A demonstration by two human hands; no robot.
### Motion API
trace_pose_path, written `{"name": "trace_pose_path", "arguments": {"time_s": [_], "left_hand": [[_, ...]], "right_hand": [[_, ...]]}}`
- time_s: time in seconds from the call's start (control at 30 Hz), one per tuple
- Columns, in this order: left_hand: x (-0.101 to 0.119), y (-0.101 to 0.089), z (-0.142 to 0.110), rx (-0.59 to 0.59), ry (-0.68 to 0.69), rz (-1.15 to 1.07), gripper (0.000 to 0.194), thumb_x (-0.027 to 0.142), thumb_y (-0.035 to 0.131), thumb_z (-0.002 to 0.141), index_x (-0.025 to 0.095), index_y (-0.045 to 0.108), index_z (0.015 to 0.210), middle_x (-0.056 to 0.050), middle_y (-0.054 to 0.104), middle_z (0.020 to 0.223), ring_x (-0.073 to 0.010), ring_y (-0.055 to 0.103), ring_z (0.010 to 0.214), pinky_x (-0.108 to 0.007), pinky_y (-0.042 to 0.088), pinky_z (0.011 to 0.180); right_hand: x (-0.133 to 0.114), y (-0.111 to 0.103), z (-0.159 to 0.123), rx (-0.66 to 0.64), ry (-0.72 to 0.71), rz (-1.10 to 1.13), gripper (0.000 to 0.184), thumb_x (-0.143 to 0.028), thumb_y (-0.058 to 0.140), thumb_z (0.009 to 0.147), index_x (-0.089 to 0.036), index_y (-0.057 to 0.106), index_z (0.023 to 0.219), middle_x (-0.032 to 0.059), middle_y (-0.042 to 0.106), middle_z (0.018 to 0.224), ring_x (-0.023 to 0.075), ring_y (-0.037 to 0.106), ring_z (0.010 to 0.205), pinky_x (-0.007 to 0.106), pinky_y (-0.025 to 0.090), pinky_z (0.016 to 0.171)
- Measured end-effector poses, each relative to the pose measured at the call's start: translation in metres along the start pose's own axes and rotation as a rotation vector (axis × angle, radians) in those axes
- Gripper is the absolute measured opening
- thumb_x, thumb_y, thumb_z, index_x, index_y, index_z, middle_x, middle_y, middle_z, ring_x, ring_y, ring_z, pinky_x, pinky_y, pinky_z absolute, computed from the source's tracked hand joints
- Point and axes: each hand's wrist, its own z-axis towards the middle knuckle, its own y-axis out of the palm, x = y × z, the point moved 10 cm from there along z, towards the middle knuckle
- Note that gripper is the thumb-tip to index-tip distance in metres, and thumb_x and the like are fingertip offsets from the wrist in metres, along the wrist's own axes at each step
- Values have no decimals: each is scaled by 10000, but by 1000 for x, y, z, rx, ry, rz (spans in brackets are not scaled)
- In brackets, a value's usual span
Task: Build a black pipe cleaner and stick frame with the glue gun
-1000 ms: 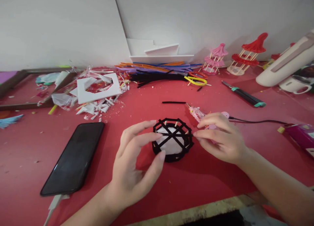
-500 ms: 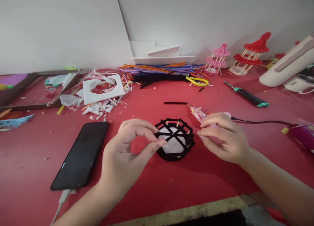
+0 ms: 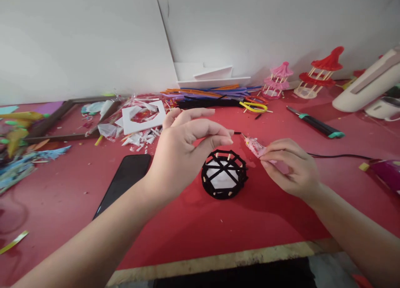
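Note:
My left hand point(image 3: 193, 148) is raised over the table behind a small round black frame, thumb and forefinger brought together. Anything between those fingertips is too small to make out. Just past them shows the end of a black fuzzy strip point(image 3: 237, 132); the hand hides the rest. The black frame point(image 3: 224, 168) has crossed bars on top, short wooden sticks and a white base. My right hand point(image 3: 289, 165) is curled with its fingertips closed beside a pink glue gun point(image 3: 253, 145), partly covering it; whether it grips the gun is unclear.
Behind lie coloured pipe cleaners point(image 3: 212, 91), yellow-handled scissors point(image 3: 253, 107) and a cutter knife point(image 3: 315, 121). Pink point(image 3: 276, 80) and red point(image 3: 320, 73) small towers stand at the back right. A phone point(image 3: 125, 180) and white foam scraps point(image 3: 143, 118) lie left. A black cord point(image 3: 340, 156) runs right.
My left hand has moved up and right, from the black frame's left edge to the black strip. My right hand has shifted slightly towards the glue gun. The view has shifted a little left.

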Motion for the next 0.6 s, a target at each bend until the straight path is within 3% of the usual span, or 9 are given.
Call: {"name": "trace_pose_path", "arguments": {"time_s": [0.1, 0.23, 0.3, 0.37, 0.47, 0.6], "left_hand": [[-8, 6, -4, 7, -57, -68, 135, 261, 661, 903, 265, 711, 778, 39, 803, 957, -289, 578, 1286, -609, 187, 1213], [-32, 16, -18, 23, -183, -288, 87, 319, 697, 890, 250, 714, 841, -38, 733, 1243, -278, 604, 1267, -506, 389, 1142], [-39, 17, -25, 49, -176, -341, 173, 344, 760, 843, 259, 692, 977, -62, 686, 1323, -268, 584, 1294, -478, 378, 1159], [-44, 19, -31, 49, -158, -358, 288, 338, 785, 822, 261, 659, 1069, -84, 671, 1335, -266, 555, 1326, -477, 358, 1175], [-51, 24, -40, 33, -162, -437, 314, 312, 794, 817, 258, 626, 1077, -92, 674, 1316, -263, 532, 1348, -491, 340, 1190], [-52, 25, -47, 18, -162, -477, 393, 314, 825, 783, 266, 607, 1106, -104, 637, 1333, -279, 526, 1348, -504, 373, 1171]], "right_hand": [[3, -1, 0, 18, 23, 6, 180, -84, 646, 824, -226, 659, 934, 60, 672, 884, 205, 648, 813, 384, 560, 725], [2, -3, 7, 39, 83, 17, 186, -98, 638, 845, -234, 668, 969, 65, 671, 910, 208, 652, 830, 383, 559, 728], [-5, -3, 16, 29, 113, 36, 211, -99, 640, 855, -240, 666, 1010, 67, 677, 934, 218, 652, 892, 395, 556, 777], [-14, 2, 28, -7, 133, 79, 207, -116, 646, 869, -237, 663, 1036, 67, 686, 953, 218, 647, 938, 396, 548, 821], [-25, 16, 47, -88, 190, 168, 148, -182, 653, 895, -229, 672, 1034, 63, 693, 971, 206, 645, 960, 378, 542, 847], [-25, 38, 63, -186, 303, 262, 104, -264, 651, 920, -236, 706, 1004, 58, 694, 1019, 201, 645, 998, 363, 541, 877]]}}
